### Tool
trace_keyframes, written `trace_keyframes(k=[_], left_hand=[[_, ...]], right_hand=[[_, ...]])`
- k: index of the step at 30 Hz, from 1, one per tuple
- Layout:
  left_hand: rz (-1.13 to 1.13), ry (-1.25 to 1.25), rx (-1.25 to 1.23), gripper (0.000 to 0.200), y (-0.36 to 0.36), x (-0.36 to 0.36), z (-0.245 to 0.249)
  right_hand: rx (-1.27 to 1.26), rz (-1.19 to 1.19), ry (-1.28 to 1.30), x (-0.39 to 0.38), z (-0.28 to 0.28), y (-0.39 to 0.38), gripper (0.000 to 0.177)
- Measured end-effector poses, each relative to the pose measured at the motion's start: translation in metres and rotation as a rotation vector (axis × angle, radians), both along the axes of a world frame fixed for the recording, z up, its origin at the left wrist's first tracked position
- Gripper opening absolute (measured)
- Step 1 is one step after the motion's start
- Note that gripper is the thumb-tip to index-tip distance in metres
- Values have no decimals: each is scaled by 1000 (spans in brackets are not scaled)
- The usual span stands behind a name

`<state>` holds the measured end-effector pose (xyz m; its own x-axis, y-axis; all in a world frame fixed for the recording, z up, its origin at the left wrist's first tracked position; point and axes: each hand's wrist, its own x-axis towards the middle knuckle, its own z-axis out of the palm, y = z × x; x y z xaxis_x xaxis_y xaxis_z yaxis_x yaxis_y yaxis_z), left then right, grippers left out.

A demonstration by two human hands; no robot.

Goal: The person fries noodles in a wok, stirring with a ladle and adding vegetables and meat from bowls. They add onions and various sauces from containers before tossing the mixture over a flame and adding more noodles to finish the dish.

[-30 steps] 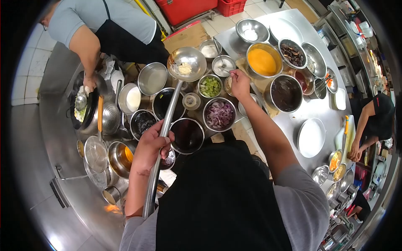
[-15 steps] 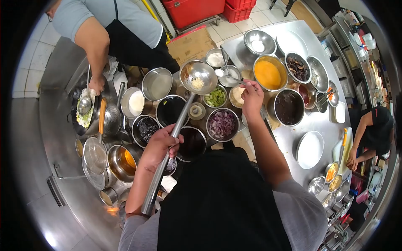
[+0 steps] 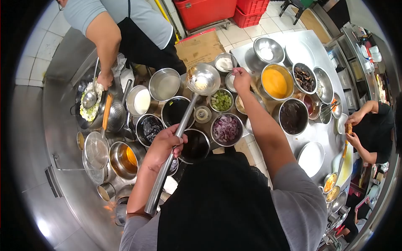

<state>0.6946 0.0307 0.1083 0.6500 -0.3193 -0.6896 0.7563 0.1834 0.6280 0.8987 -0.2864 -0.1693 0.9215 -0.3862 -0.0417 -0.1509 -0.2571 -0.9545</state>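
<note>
My left hand point(image 3: 166, 145) is wrapped round the long metal handle of a ladle point(image 3: 210, 72). The ladle's bowl is raised over the ingredient bowls and holds pale minced bits with something white on them. My right hand point(image 3: 242, 79) is pinched on a metal spoon point(image 3: 233, 62), of which only a short piece shows. It is above a small bowl of white seasoning point(image 3: 230, 82), partly covering it. Close by are another bowl of white powder point(image 3: 224, 63), chopped green vegetable point(image 3: 221, 101) and sliced red onion point(image 3: 226, 129).
Left, another person's hand point(image 3: 105, 79) is by a wok point(image 3: 77, 111) of food with a second ladle in it. Pots of dark liquid point(image 3: 196, 146) and a skimmer point(image 3: 96, 146) stand near me. Right, a steel table point(image 3: 289, 144) carries an orange-filled bowl point(image 3: 276, 81); a co-worker point(image 3: 374, 129) stands beyond.
My right hand has moved left and up, to the small seasoning bowl; the loaded spoon near the ladle is no longer visible there. The ladle now holds more white. The co-worker's hands have moved apart.
</note>
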Motion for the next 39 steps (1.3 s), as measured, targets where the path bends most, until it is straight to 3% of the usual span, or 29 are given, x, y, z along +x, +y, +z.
trace_keyframes(k=[1, 3, 4, 6, 10, 13, 15, 16, 18, 21, 23, 24, 26, 27, 30, 31, 35, 36, 39], left_hand=[[5, -2, 1, 53, 0, 1, 0], [14, -21, 12, 50, -1, 3, -4], [19, -25, 12, 50, -1, 4, -6], [16, -26, 23, 48, -3, 7, -12], [37, -24, -21, 47, -12, 14, -19], [45, -3, -39, 48, -23, 17, -21], [83, 7, -148, 43, -33, 15, -20], [79, 9, -188, 36, -37, 13, -16], [79, -11, -215, 34, -43, 4, -14], [72, -38, -275, 32, -50, -12, -10], [83, -62, -370, 32, -53, -27, -7], [108, -83, -414, 37, -54, -36, -6], [196, -117, -463, 45, -57, -53, -1], [259, -138, -512, 54, -58, -63, 2], [399, -293, -571, 59, -58, -90, -1], [442, -369, -600, 58, -57, -98, -4], [604, -583, -530, 55, -46, -131, 10], [627, -638, -499, 55, -39, -142, 10], [734, -784, -292, 54, -21, -183, 13]], right_hand=[[1, 5, -2, 2, -5, -1, 16], [423, -172, 73, 5, -12, -2, 16], [423, -167, 70, 4, 0, -1, 16], [650, -252, 172, -5, 25, -3, 17], [761, -210, 119, -23, 64, -7, 16], [584, -75, -50, -49, 96, -9, 16], [-157, -46, -470, -71, 116, -22, 16], [-156, -33, -475, -87, 135, -32, 16], [-394, 151, -233, -126, 169, -56, 13], [-606, 334, -97, -172, 156, -87, 13], [-718, 557, 128, -196, 127, -97, 32], [-722, 577, 117, -208, 135, -93, 32], [-1028, 365, -279, -226, 171, -68, 61], [-1020, 398, -304, -233, 180, -61, 61], [-82, 790, -98, -257, 207, -32, 70], [108, 999, 25, -267, 230, -20, 62], [859, 1607, 478, -319, 275, 35, 65], [908, 1649, 485, -331, 291, 48, 67], [1100, 1310, 712, -357, 332, 92, 54]])
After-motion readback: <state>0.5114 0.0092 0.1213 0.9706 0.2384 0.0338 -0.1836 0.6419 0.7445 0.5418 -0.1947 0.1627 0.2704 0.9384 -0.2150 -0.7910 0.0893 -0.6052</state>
